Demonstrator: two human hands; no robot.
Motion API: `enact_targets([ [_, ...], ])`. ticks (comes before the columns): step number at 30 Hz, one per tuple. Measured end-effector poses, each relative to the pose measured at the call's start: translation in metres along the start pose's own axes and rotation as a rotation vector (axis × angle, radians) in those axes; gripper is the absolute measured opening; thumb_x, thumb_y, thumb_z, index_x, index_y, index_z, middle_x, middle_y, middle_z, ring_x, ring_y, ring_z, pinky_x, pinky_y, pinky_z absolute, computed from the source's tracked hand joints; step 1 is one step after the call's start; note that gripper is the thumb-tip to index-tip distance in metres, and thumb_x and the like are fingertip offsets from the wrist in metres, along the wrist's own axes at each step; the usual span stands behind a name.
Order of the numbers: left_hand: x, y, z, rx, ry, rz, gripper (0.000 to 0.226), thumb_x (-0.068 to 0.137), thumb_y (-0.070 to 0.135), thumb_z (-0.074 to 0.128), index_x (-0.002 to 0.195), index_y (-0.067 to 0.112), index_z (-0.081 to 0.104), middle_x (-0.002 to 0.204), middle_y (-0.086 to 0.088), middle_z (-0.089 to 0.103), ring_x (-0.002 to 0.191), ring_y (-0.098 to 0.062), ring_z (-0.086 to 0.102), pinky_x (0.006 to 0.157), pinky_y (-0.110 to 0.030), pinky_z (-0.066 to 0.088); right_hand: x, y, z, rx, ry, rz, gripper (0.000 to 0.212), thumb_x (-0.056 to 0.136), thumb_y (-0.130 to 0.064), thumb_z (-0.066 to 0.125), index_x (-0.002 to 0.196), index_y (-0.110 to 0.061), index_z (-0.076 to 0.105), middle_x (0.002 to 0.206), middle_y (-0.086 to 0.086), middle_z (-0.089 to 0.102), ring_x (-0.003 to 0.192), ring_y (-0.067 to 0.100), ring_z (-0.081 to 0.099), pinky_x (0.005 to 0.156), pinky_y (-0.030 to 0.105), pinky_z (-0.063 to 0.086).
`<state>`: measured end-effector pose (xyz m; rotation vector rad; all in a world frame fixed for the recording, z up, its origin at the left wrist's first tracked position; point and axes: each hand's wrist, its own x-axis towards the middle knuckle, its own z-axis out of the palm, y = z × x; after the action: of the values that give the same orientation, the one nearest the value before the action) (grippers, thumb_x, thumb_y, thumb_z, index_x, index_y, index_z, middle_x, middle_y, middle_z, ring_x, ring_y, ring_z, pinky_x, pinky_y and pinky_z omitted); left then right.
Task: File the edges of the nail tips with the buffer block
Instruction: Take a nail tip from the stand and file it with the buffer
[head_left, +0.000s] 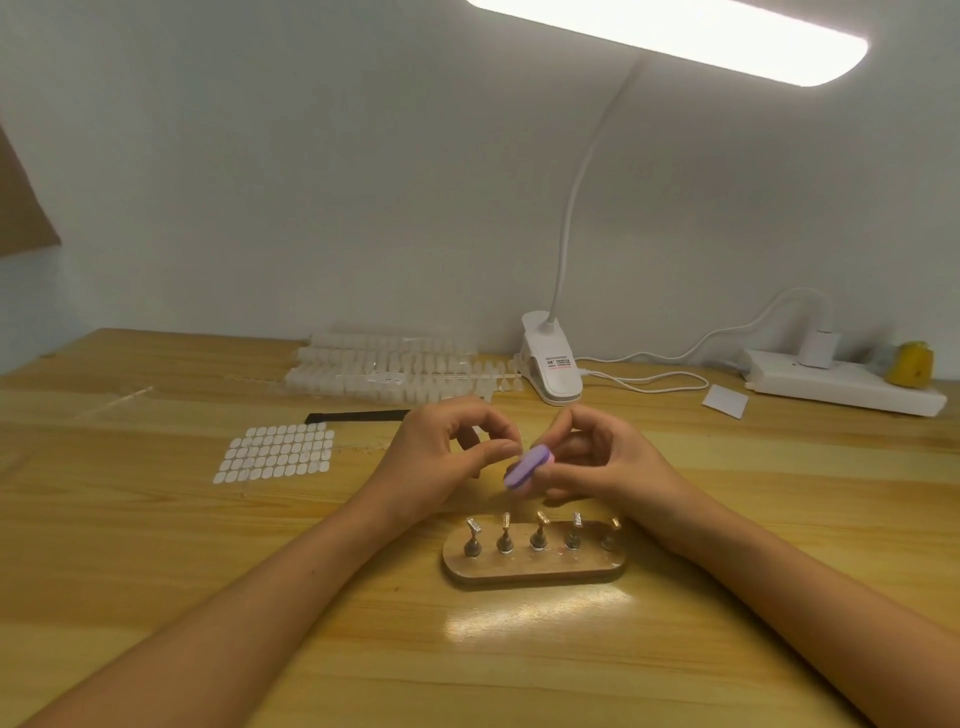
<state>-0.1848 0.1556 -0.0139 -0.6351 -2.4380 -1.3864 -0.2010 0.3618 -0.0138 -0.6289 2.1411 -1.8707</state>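
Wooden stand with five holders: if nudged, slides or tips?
Probably slides rather than tips: the wooden stand has a wide, low base on the glossy table. Its five metal holders sit on thin stems, so a bump may knock them askew.

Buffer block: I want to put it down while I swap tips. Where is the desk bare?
Bare wood lies right of the right hand, short of the white card and power strip; also the near-left desk, this side of the sticker sheet. Crowded: the back, with nail tip strips and lamp clamp.
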Motion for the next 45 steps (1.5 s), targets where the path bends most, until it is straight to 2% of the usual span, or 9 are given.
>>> enact_targets([
  [3, -0.0001, 0.0000, -0.0005, -0.008, 0.014, -0.002, 0.015, 0.084, 0.023, 0.071, 0.080, 0.037, 0.067, 0.086, 0.018, 0.066, 0.073, 0.003, 0.057, 0.066, -0.009, 0.046, 0.0022, 0.0013, -0.0028, 0.109, 0.108, 0.018, 0.035, 0.076, -0.018, 0.074, 0.103, -0.005, 0.055, 0.100, 0.013, 0.076, 0.093, 0.026, 0.075, 0.071, 0.032, 0.063],
  [6, -0.0003, 0.0005, 0.0000, 0.006, 0.005, 0.018, 0.017, 0.084, 0.021, 0.071, 0.081, 0.036, 0.066, 0.084, 0.018, 0.065, 0.075, 0.005, 0.056, 0.065, -0.007, 0.046, 0.0007, 0.0012, -0.0004, -0.004, -0.012, 0.005, 0.033, 0.078, -0.014, 0.076, 0.102, -0.004, 0.056, 0.100, 0.011, 0.076, 0.094, 0.026, 0.075, 0.071, 0.028, 0.061],
  [10, -0.0006, 0.0008, -0.0001, -0.002, 0.011, 0.007, 0.014, 0.084, 0.023, 0.072, 0.081, 0.036, 0.068, 0.086, 0.018, 0.066, 0.074, 0.003, 0.057, 0.064, -0.009, 0.046, 0.0009, 0.0023, -0.0041, 0.106, 0.108, -0.004, 0.033, 0.078, -0.013, 0.073, 0.104, -0.004, 0.055, 0.101, 0.013, 0.076, 0.094, 0.027, 0.074, 0.072, 0.032, 0.062],
  [15, -0.0017, 0.0017, -0.0007, -0.008, 0.036, 0.054, 0.012, 0.084, 0.019, 0.072, 0.083, 0.031, 0.069, 0.085, 0.015, 0.065, 0.074, 0.003, 0.056, 0.062, -0.008, 0.044, -0.0012, 0.0022, 0.0003, 0.001, 0.031, -0.039, 0.026, 0.083, -0.004, 0.072, 0.103, -0.006, 0.056, 0.101, 0.009, 0.076, 0.095, 0.026, 0.074, 0.072, 0.028, 0.061],
  [28, -0.0016, -0.0012, -0.0012, -0.042, 0.049, 0.066, 0.013, 0.082, 0.020, 0.074, 0.084, 0.032, 0.070, 0.075, 0.019, 0.064, 0.066, 0.003, 0.054, 0.056, -0.009, 0.041, -0.0022, 0.0021, 0.0014, 0.026, 0.013, -0.048, 0.035, 0.076, -0.015, 0.075, 0.103, -0.005, 0.055, 0.104, 0.011, 0.075, 0.094, 0.027, 0.074, 0.071, 0.028, 0.061],
  [32, -0.0015, -0.0020, -0.0013, -0.044, 0.053, 0.055, 0.012, 0.082, 0.021, 0.074, 0.083, 0.033, 0.070, 0.075, 0.019, 0.064, 0.065, 0.004, 0.053, 0.055, -0.009, 0.041, -0.0026, 0.0012, -0.0009, 0.072, 0.143, -0.080, 0.033, 0.077, -0.014, 0.072, 0.103, -0.004, 0.055, 0.100, 0.007, 0.077, 0.097, 0.025, 0.074, 0.070, 0.024, 0.060],
  [36, -0.0015, -0.0015, -0.0010, -0.064, 0.053, 0.049, 0.012, 0.082, 0.020, 0.073, 0.084, 0.031, 0.071, 0.074, 0.019, 0.064, 0.065, 0.004, 0.053, 0.054, -0.009, 0.041, -0.0045, 0.0019, 0.0031, 0.014, 0.045, -0.112, 0.034, 0.076, -0.015, 0.074, 0.103, -0.005, 0.055, 0.102, 0.009, 0.076, 0.093, 0.026, 0.074, 0.070, 0.027, 0.061],
  [39, -0.0018, -0.0007, -0.0009, -0.051, 0.056, 0.052, 0.012, 0.082, 0.020, 0.073, 0.084, 0.031, 0.070, 0.076, 0.015, 0.064, 0.066, 0.004, 0.053, 0.056, -0.008, 0.041, -0.0044, 0.0004, 0.0003, 0.048, 0.166, -0.143, 0.035, 0.077, -0.017, 0.073, 0.104, -0.004, 0.055, 0.102, 0.005, 0.076, 0.095, 0.022, 0.074, 0.069, 0.024, 0.060],
  [45, -0.0018, 0.0001, -0.0010, -0.037, 0.062, 0.054, 0.015, 0.083, 0.019, 0.072, 0.083, 0.033, 0.068, 0.077, 0.014, 0.063, 0.067, 0.004, 0.054, 0.055, -0.009, 0.042, -0.0048, 0.0001, 0.0038, 0.012, 0.080, -0.126, 0.034, 0.077, -0.016, 0.074, 0.103, -0.005, 0.055, 0.102, 0.007, 0.076, 0.093, 0.024, 0.075, 0.069, 0.026, 0.060],
])
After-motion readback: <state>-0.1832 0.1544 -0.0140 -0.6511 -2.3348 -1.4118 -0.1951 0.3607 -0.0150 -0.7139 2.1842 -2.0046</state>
